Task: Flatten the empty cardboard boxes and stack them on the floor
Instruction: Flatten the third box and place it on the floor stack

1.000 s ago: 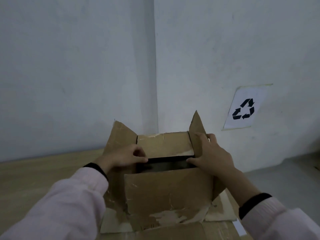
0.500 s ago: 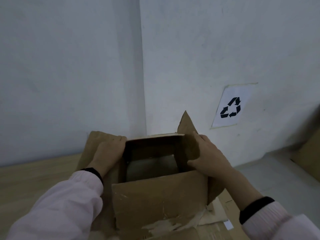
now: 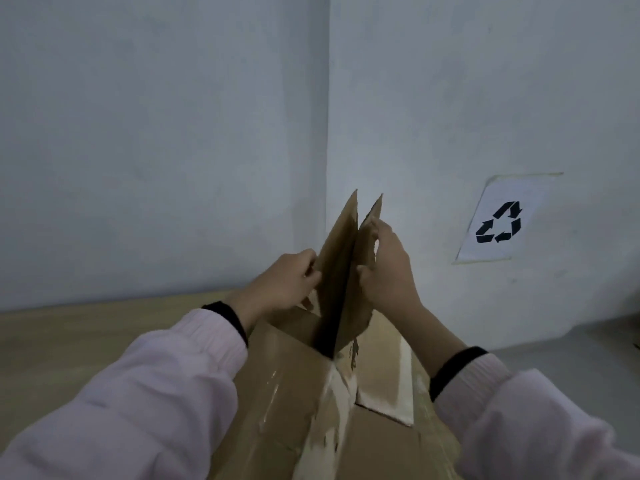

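pale pink puffy sleeves point(image 3: 166, 393) with ribbed ends, black inner cuffs point(image 3: 453, 367).

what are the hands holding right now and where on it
Both grip the box, now pressed nearly flat and standing on edge. The left hand holds its left panel, the right hand its right panel, near the top.
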